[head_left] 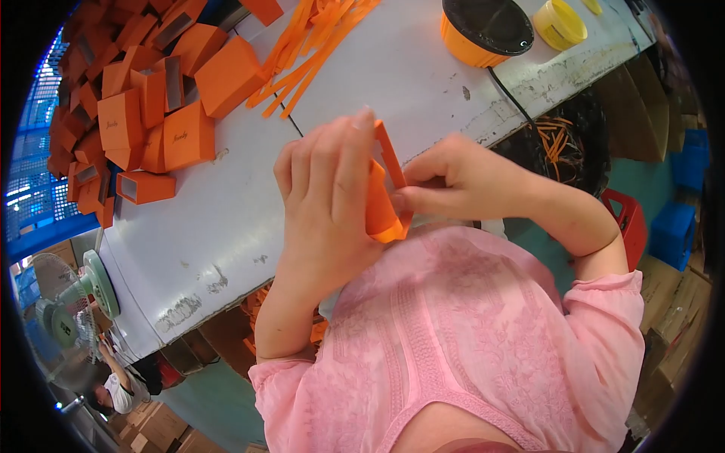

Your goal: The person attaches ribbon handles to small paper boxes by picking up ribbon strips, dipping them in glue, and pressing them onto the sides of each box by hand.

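An orange box (383,200) is held up in front of the pink top, above the table's front edge. My left hand (328,181) is wrapped round its left side, fingers pointing up and away. At the box's right side, my right hand (453,177) pinches an orange edge between thumb and bent fingers. The box's near end looks open, with a curved orange flap or strip inside; its exact shape is hard to make out.
Orange boxes (192,136) are heaped at the left of the table (181,234), beside orange strips (302,57). Farther right stand a black-topped orange tub (483,34) and a yellow tub (560,26). A fan (68,302) and another person (119,389) are at lower left.
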Tool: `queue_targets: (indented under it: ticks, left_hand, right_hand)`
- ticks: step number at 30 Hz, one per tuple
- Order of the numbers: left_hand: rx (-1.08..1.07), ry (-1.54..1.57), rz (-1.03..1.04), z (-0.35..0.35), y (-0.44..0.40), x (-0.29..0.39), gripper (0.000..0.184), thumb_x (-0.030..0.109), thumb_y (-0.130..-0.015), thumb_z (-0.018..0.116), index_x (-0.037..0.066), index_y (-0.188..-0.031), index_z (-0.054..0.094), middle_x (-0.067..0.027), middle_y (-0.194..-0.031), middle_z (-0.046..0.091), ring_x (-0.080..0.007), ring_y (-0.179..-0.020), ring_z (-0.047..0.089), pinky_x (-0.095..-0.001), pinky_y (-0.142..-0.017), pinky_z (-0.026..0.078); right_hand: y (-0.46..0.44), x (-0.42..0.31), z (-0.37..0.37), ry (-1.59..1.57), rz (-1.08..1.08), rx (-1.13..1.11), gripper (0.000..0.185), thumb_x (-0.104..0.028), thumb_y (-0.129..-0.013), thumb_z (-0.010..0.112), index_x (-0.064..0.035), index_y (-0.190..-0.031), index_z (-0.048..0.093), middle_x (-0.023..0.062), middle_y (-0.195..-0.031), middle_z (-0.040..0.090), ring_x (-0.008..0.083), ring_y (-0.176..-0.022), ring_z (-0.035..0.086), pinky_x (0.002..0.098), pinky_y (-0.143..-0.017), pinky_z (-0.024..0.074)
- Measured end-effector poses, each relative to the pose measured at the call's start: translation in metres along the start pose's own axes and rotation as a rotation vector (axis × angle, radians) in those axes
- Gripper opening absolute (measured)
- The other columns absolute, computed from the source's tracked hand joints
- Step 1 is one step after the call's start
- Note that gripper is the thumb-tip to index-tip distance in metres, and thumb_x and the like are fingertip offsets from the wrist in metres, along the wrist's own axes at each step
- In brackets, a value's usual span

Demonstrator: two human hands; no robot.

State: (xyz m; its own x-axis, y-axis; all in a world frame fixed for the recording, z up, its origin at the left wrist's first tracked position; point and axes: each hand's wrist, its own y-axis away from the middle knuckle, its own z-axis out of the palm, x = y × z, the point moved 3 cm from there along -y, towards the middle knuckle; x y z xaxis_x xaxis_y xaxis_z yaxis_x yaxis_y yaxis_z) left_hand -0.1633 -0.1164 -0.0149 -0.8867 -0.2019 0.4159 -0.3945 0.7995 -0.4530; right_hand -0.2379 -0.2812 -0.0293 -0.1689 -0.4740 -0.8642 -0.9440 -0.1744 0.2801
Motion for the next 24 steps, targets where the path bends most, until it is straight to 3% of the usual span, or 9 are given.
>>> queue_targets:
  ticks: [2, 4, 7, 9, 12, 14, 16, 22, 24]
  left_hand:
    - [-0.02, 0.196, -0.094, 0.0, 0.005, -0.01, 0.109, 0.016, -0.061, 0.089, 0.002, -0.151, 0.03, -0.016, -0.133, 0.049, -0.0337, -0.117, 0.051, -0.0447, -0.102, 0.036]
    - [-0.039, 0.398, -0.184, 0.0, 0.01, -0.021, 0.116, 0.017, -0.06, 0.09, 0.002, -0.154, 0.025, -0.0164, -0.134, 0.048, -0.0335, -0.117, 0.051, -0.0437, -0.104, 0.037]
    - [-0.102, 0.545, -0.347, -0.002, 0.011, -0.034, 0.126, 0.013, -0.059, 0.09, 0.003, -0.158, 0.011, -0.0153, -0.135, 0.044, -0.0297, -0.12, 0.05, -0.0404, -0.104, 0.041]
    - [-0.096, 0.58, -0.297, 0.003, 0.014, -0.038, 0.13, 0.013, -0.057, 0.091, 0.006, -0.159, 0.011, -0.0131, -0.137, 0.044, -0.0272, -0.121, 0.05, -0.0387, -0.102, 0.043]
    - [-0.082, 0.642, -0.235, 0.013, 0.005, -0.035, 0.134, 0.014, -0.053, 0.092, 0.008, -0.16, 0.011, -0.0104, -0.138, 0.042, -0.0246, -0.123, 0.05, -0.0371, -0.101, 0.044]
    - [-0.122, 0.624, -0.239, 0.018, -0.001, -0.032, 0.136, 0.015, -0.053, 0.093, 0.009, -0.16, 0.01, -0.0102, -0.14, 0.041, -0.0249, -0.125, 0.049, -0.0367, -0.104, 0.042]
    - [-0.127, 0.629, -0.217, 0.024, -0.007, -0.027, 0.135, 0.014, -0.054, 0.092, 0.009, -0.16, 0.009, -0.0104, -0.14, 0.04, -0.0243, -0.126, 0.047, -0.0368, -0.105, 0.04]
    - [-0.279, 0.596, -0.241, 0.045, -0.031, -0.004, 0.128, 0.017, -0.057, 0.094, 0.002, -0.156, 0.015, -0.0178, -0.137, 0.042, -0.0344, -0.124, 0.045, -0.0432, -0.105, 0.039]
    - [-0.297, 0.533, -0.202, 0.049, -0.041, 0.004, 0.13, 0.01, -0.055, 0.092, 0.006, -0.158, 0.015, -0.0139, -0.136, 0.047, -0.0276, -0.124, 0.05, -0.0383, -0.108, 0.04]
  right_hand:
    - [0.007, 0.011, -0.013, -0.223, 0.113, -0.083, 0.026, -0.017, -0.093, 0.069, 0.0036, -0.077, 0.067, 0.0064, -0.066, 0.063, 0.0085, -0.056, 0.055, 0.0271, -0.051, 0.0436]
    - [0.019, 0.028, -0.035, -0.303, -0.058, -0.049, 0.027, -0.022, -0.097, 0.066, 0.0013, -0.084, 0.072, 0.0033, -0.069, 0.066, 0.0067, -0.056, 0.055, 0.0257, -0.042, 0.0391]
    - [0.049, 0.052, -0.077, -0.35, -0.02, 0.058, 0.019, -0.016, -0.094, 0.07, 0.0008, -0.085, 0.072, 0.0015, -0.076, 0.068, 0.0052, -0.068, 0.059, 0.0207, -0.057, 0.0456]
    - [0.073, 0.057, -0.094, -0.484, 0.029, 0.171, 0.014, -0.013, -0.091, 0.073, 0.0004, -0.087, 0.072, 0.0004, -0.081, 0.069, 0.0041, -0.077, 0.06, 0.019, -0.07, 0.0467]
    - [0.091, 0.084, -0.105, -0.54, -0.021, 0.472, 0.013, -0.015, -0.091, 0.075, -0.0031, -0.088, 0.07, 0.0002, -0.081, 0.068, 0.005, -0.077, 0.063, 0.0181, -0.069, 0.0484]
    - [0.091, 0.097, -0.097, -0.855, -0.069, 0.648, 0.011, -0.013, -0.093, 0.072, -0.004, -0.097, 0.068, 0.0032, -0.089, 0.069, 0.011, -0.085, 0.07, 0.0309, -0.082, 0.0608]
    - [0.084, 0.088, -0.09, -1.052, -0.116, 0.776, 0.007, -0.011, -0.095, 0.069, -0.0049, -0.099, 0.068, 0.0056, -0.091, 0.07, 0.0137, -0.086, 0.071, 0.0372, -0.085, 0.0617]
    - [0.074, 0.097, -0.091, -1.313, -0.208, 0.831, 0.011, -0.016, -0.098, 0.065, -0.0051, -0.097, 0.066, 0.0003, -0.077, 0.06, 0.0084, -0.068, 0.061, 0.0372, -0.08, 0.0623]
    - [0.073, 0.098, -0.094, -1.266, -0.144, 0.842, 0.013, -0.018, -0.098, 0.065, -0.0051, -0.095, 0.064, -0.002, -0.073, 0.054, 0.0063, -0.063, 0.054, 0.0357, -0.077, 0.0619]
